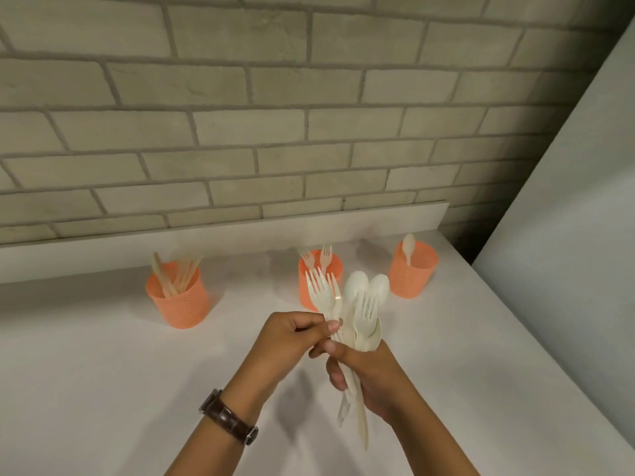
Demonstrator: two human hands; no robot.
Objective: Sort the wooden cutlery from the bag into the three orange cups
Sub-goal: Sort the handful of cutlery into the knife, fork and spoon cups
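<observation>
3 orange cups along the back edge of the white counter (pixel 103 355): left cup (pixel 178 297) holds knives, count unclear; middle cup (pixel 319 276) holds 2 forks; right cup (pixel 412 274), near the back right corner, holds 1 spoon. Grey brick wall (pixel 240 115) behind. Right hand (pixel 371 376) wrapped around a cutlery bundle (pixel 357 314) of forks and spoons, in front of the middle cup. Left hand (pixel 292 338) pinches 1 fork (pixel 318 290) from it. Wristwatch (pixel 228 417) on left wrist.

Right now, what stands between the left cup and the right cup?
The head view shows the middle cup holding forks. In front of it, both hands hold up a cutlery bundle that partly hides it.
</observation>
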